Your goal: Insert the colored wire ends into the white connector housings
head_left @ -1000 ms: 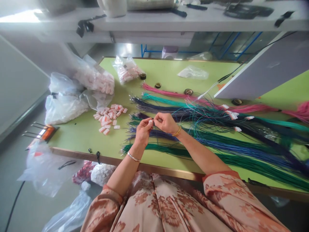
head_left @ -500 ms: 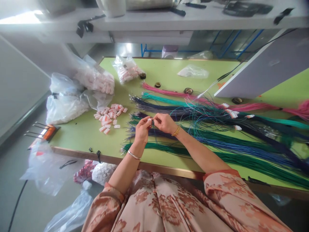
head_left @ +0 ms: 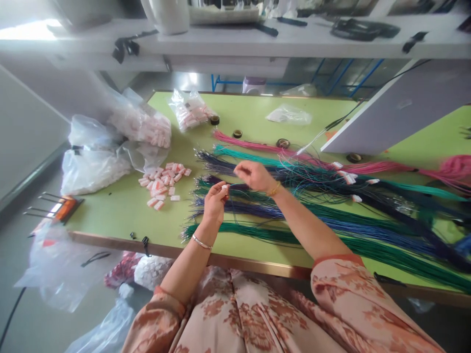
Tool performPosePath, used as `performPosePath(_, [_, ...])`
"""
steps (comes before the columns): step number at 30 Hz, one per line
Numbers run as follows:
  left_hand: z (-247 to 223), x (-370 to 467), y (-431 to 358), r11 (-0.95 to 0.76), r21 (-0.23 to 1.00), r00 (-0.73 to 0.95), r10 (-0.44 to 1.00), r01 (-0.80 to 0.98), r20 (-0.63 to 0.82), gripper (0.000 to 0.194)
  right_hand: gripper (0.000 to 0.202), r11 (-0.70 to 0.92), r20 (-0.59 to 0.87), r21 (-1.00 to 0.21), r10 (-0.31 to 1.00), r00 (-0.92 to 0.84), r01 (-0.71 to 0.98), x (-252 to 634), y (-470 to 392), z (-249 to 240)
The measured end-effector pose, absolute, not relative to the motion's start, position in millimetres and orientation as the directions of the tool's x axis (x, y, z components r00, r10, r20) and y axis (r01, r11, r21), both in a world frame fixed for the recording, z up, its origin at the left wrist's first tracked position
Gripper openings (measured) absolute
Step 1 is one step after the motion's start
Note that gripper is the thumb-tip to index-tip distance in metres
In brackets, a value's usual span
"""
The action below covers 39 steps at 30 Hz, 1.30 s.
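Note:
My left hand is closed in a pinch on a small white connector housing, above the wire bundles. From the housing a thin dark wire seems to hang down. Farther from me and to the right, my right hand hovers over the dark grey wire bundle. Its fingers are curled together, and anything between them is too small to make out. A loose pile of white and orange connector housings lies left of my hands. Green wires run along the near side, with blue wires just beyond.
Bags of housings stand at the table's left, near an orange pronged holder. Pink wires and black tape rolls lie farther back. A grey panel rises at right; a shelf crosses overhead.
My right hand has moved away from my left, slightly up and to the right. The left still pinches the connector housing. The whole view has shifted slightly.

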<state>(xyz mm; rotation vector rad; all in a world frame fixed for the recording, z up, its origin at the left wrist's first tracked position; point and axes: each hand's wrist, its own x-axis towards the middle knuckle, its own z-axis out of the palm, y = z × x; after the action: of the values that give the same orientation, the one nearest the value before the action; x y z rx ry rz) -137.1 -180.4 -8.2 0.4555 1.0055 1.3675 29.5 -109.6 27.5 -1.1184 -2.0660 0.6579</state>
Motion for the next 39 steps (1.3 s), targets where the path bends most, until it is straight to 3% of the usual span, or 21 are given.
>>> performPosePath(4, [-10.1, -139.1, -181.3, 0.228, 0.776, -0.073, 0.94, -0.588, -0.332, 0.03, 0.022, 0.32, 0.296, -0.611, 0.941, -0.166, 0.724, 40.0, -33.5, 36.1])
performPosePath(7, [-10.8, -139.4, -183.2, 0.245, 0.779, -0.067, 0.937, -0.577, -0.344, 0.032, 0.021, 0.26, 0.219, -0.479, 0.96, -0.173, 0.838, 31.9, 15.7, 28.3])
performPosePath(10, [-10.7, -139.8, -183.9, 0.249, 0.789, -0.074, 0.935, -0.561, -0.348, 0.032, 0.026, 0.303, 0.145, -0.378, 0.953, -0.268, 0.875, 12.7, 43.2, 17.6])
performPosePath(17, [-9.7, -139.5, -183.8, 0.258, 0.779, -0.083, 0.926, -0.572, -0.368, 0.032, 0.017, 0.398, 0.058, -0.356, 0.913, -0.405, 0.846, -12.7, 58.8, 10.2])
performPosePath(22, [-8.4, -139.1, -185.0, 0.253, 0.77, -0.073, 0.93, -0.586, -0.361, 0.033, 0.011, 0.209, 0.064, -0.305, 0.978, -0.199, 0.929, 6.7, 58.0, 27.9])
performPosePath(24, [-8.5, -138.8, -185.4, 0.253, 0.771, -0.067, 0.932, -0.584, -0.356, 0.033, 0.01, 0.184, 0.096, -0.328, 0.982, -0.161, 0.926, 14.4, 55.1, 38.8])
performPosePath(26, [-9.1, -138.4, -185.6, 0.253, 0.77, -0.06, 0.934, -0.586, -0.353, 0.033, 0.009, 0.258, 0.142, -0.405, 0.965, -0.218, 0.877, 17.9, 49.8, 48.7])
performPosePath(32, [-11.9, -138.6, -184.3, 0.229, 0.735, -0.042, 0.943, -0.638, -0.33, 0.029, 0.014, 0.513, 0.277, -0.702, 0.836, -0.473, 0.494, 6.7, 16.0, 56.3])
performPosePath(39, [-11.4, -137.5, -182.0, 0.212, 0.704, -0.014, 0.953, -0.678, -0.301, 0.026, 0.019, 0.511, 0.272, -0.792, 0.785, -0.556, 0.334, 8.0, -48.6, 40.0])
